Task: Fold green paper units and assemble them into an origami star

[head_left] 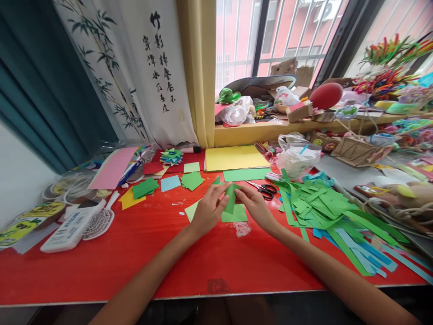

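Both my hands meet over the middle of the red table point(142, 257), pinching a small folded green paper piece point(231, 199) between them. My left hand point(208, 210) grips its left edge with thumb and fingers closed. On the other side, my right hand point(255, 205) pinches its right edge. A flat green square point(237, 215) and a light green square point(191, 210) lie on the table just under the hands. Black-handled scissors point(265, 188) rest just beyond my right hand.
A heap of green and blue paper strips point(324, 207) covers the right side. A yellow sheet point(235, 157), small coloured squares point(169, 183), a folded paper star point(171, 156), a pink sheet point(113, 168), a hairbrush point(99, 222) and a remote point(69, 230) lie around. The windowsill point(270, 131) is cluttered.
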Available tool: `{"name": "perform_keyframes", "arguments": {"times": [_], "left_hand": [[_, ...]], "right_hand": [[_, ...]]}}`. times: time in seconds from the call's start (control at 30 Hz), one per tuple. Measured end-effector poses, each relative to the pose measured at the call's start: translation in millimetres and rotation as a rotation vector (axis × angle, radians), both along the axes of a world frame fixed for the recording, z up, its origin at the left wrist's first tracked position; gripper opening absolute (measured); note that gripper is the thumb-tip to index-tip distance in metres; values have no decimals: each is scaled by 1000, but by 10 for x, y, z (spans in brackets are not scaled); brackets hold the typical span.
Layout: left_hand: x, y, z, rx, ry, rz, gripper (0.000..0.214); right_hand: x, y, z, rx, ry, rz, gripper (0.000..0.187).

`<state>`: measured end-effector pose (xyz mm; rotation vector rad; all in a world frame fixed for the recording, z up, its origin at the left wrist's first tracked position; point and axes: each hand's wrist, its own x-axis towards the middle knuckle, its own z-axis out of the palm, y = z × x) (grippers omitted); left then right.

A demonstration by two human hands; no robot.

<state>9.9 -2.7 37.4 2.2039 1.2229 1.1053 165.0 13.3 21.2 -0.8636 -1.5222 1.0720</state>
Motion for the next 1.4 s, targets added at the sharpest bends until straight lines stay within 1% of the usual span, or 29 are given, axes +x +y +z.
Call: {"name": "perform_keyframes", "arguments": {"times": [0.1,0.23,0.47,0.77,0.93,1.2,1.4], "left_hand": [[-2,17,31,-66,-167,34,32],[-3,54,10,-147,-277,64,24],[5,61,-7,-266,-388,18,23],[19,49,0,-324,-438,24,22],[19,36,17,-334,-432,37,22],[27,49,-4,-338,-438,36,23],[24,48,-7,-356,-451,33,25]], "right_hand": [[8,-39,58,46,-80,6,22],[4,-76,88,84,-201,-1,23],[-17,-73,87,45,-152,9,21],[-1,-75,90,80,-226,-28,26],[4,-70,87,87,-264,-38,28],[8,-70,79,88,-239,-27,26],[4,-67,68,82,-259,-30,27]]}}
